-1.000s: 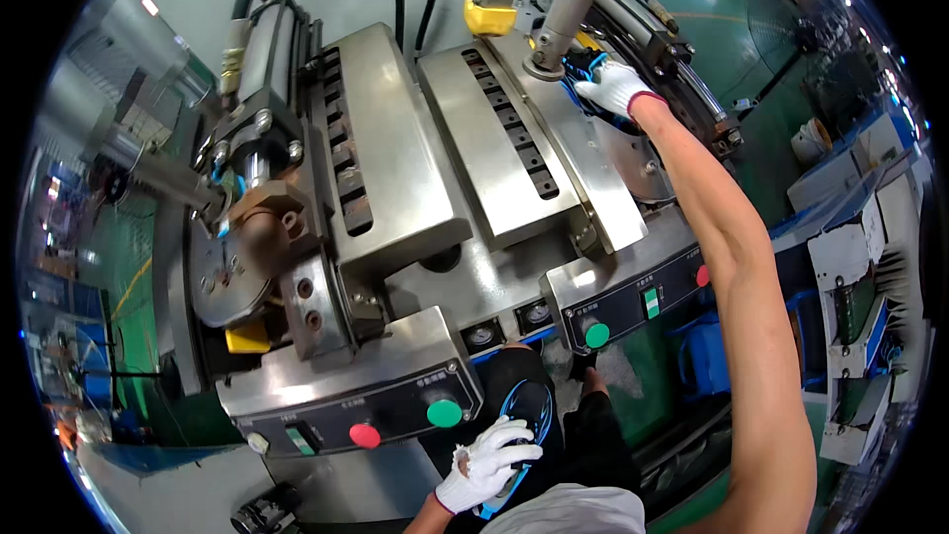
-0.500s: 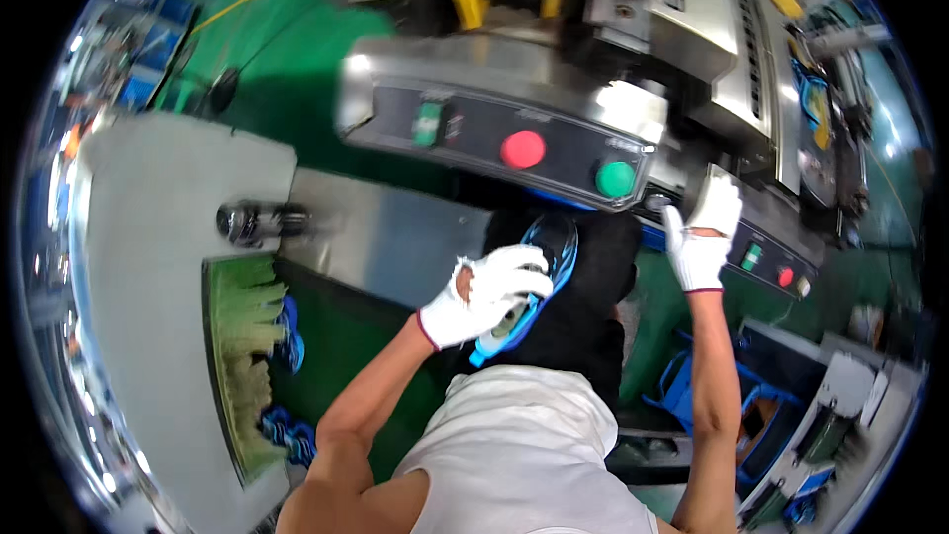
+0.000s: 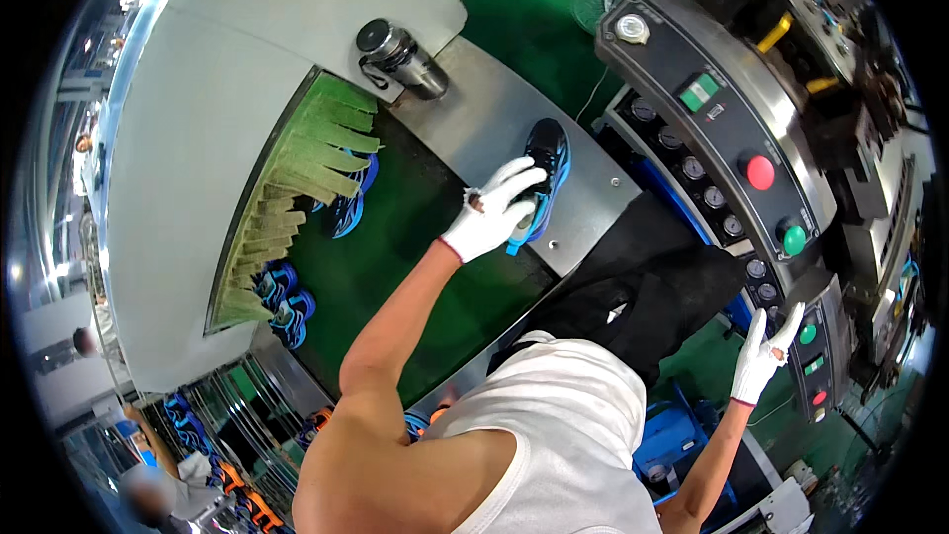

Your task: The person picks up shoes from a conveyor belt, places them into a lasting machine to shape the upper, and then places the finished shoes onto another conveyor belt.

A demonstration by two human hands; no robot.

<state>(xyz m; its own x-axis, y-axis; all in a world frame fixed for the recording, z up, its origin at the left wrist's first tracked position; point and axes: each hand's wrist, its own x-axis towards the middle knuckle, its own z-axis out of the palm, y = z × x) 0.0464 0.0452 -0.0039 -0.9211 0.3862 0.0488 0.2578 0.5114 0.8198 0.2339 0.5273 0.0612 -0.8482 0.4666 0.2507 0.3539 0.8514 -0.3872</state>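
Observation:
A black and blue sports shoe (image 3: 549,146) is in my left hand (image 3: 492,210), which wears a white glove. My fingers and thumb grip the shoe around its opening, and its toe points away from me. It is over the metal ledge (image 3: 494,99) beside the green conveyor belt (image 3: 425,277); whether it touches the metal I cannot tell. Off to the right, my right hand (image 3: 759,361), also gloved, has its fingers spread and holds nothing. It is close to the machine's lower control panel (image 3: 828,346), which has green and red buttons.
A dark flask (image 3: 403,57) stands on the ledge. Green strip curtains (image 3: 297,173) hang over the belt, with blue shoes (image 3: 287,307) beneath them. A second control panel (image 3: 727,129) and pressure gauges (image 3: 692,168) are at right. Another person (image 3: 148,494) and shoe racks are at lower left.
My view and body have turned left toward the conveyor. The shoe in my left hand has moved from above my lap to over the metal ledge. My right hand stays near the machine.

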